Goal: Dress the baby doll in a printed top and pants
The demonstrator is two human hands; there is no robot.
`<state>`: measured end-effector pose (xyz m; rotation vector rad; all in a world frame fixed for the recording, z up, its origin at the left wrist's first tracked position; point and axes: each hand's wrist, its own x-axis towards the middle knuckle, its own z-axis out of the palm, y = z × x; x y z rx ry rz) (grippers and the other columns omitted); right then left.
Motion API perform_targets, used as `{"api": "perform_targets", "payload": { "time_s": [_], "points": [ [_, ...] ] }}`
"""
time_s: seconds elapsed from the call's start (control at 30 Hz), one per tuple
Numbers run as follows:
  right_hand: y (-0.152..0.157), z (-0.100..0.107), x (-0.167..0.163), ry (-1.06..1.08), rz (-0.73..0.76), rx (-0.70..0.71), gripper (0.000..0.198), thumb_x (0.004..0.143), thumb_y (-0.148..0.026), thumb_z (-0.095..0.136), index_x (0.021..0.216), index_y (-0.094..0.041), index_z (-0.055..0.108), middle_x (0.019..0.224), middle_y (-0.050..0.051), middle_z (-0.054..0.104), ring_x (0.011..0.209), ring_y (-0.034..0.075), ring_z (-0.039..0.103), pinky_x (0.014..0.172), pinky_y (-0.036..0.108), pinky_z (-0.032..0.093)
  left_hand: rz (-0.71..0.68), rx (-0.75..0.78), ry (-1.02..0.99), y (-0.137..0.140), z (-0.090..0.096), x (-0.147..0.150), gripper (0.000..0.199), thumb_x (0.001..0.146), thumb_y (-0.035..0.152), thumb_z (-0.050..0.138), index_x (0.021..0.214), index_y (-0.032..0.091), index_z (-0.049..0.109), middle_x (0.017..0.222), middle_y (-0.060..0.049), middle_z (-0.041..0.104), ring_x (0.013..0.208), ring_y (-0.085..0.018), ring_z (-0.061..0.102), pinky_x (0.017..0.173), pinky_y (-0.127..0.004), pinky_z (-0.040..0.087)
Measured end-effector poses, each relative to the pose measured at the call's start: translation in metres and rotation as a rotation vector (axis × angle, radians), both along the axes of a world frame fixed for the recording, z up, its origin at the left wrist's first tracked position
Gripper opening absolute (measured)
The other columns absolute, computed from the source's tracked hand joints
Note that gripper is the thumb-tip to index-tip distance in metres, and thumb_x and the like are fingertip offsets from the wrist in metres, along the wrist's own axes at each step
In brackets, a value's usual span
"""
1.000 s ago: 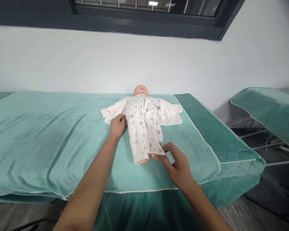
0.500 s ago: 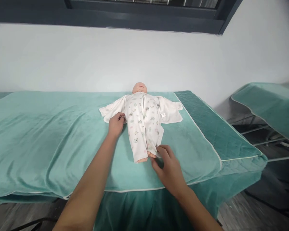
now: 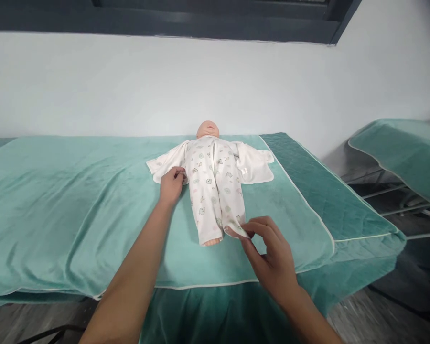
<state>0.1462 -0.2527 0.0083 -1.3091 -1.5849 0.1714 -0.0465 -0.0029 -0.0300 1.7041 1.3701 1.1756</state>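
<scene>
A baby doll (image 3: 208, 129) lies on its back, arms spread, wearing a white baby romper (image 3: 211, 177) printed with small animals. My right hand (image 3: 272, 253) pinches the hem of the leg on the right between thumb and fingers, pulling it out and lifting it slightly. That hem covers the foot beneath. Toes show at the end of the other leg. Beside the doll's waist, my left hand (image 3: 172, 185) is closed, its fingertips curled at the edge of the romper; a small bit of white cloth shows by them.
The doll rests on a light green cover (image 3: 129, 205) over a bed with a darker quilted spread (image 3: 329, 205). A white wall (image 3: 165, 86) stands right behind, under a dark window frame (image 3: 200, 21). To the right is another green-covered bed (image 3: 401, 153) with metal bars.
My right hand has moved right and taken hold of the leg's hem, drawing it outward over the toes that showed before. My left hand has stayed in place.
</scene>
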Motion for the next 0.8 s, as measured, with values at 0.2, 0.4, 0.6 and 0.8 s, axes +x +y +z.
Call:
{"api": "perform_targets", "payload": {
  "time_s": [0.2,0.4,0.6,0.8],
  "points": [
    [0.002,-0.013,0.002,-0.032,-0.039,-0.059,0.015,0.092,-0.012,0.055,0.103,-0.023,0.058,0.087,0.002,0.059,0.075,0.015,0.058,0.065,0.027,0.048,0.010,-0.014,-0.015,-0.002,0.003,0.001,0.022,0.084,0.030,0.049,0.092,0.021,0.067,0.080,-0.003,0.069,0.073,-0.017,0.062,0.072,-0.030,0.051],
    [-0.004,-0.007,0.006,-0.035,0.157,-0.112,0.011,0.093,-0.016,0.054,0.100,-0.023,0.059,0.081,0.001,0.062,0.073,0.015,0.060,0.065,0.027,0.048,0.002,-0.018,-0.005,-0.002,0.003,0.001,0.023,0.085,0.030,0.048,0.094,0.020,0.067,0.080,-0.002,0.069,0.073,-0.018,0.062,0.073,-0.031,0.050],
    [0.055,-0.009,0.043,0.069,-0.045,-0.135,0.013,0.095,-0.027,0.052,0.092,-0.023,0.064,0.080,0.002,0.067,0.074,0.018,0.063,0.070,0.031,0.051,-0.047,0.192,0.409,-0.003,0.003,0.008,0.022,0.085,0.021,0.046,0.088,0.021,0.068,0.096,-0.008,0.069,0.093,-0.025,0.059,0.083,-0.037,0.047],
    [0.157,-0.041,0.077,-0.291,-0.180,-0.156,0.030,0.088,-0.009,0.043,0.103,-0.017,0.068,0.112,0.016,0.066,0.109,0.030,0.057,0.093,0.046,0.048,-0.232,0.348,0.733,-0.007,0.003,0.013,0.021,0.086,0.023,0.054,0.097,0.018,0.072,0.111,-0.015,0.066,0.111,-0.033,0.054,0.091,-0.045,0.042]
  ]
}}
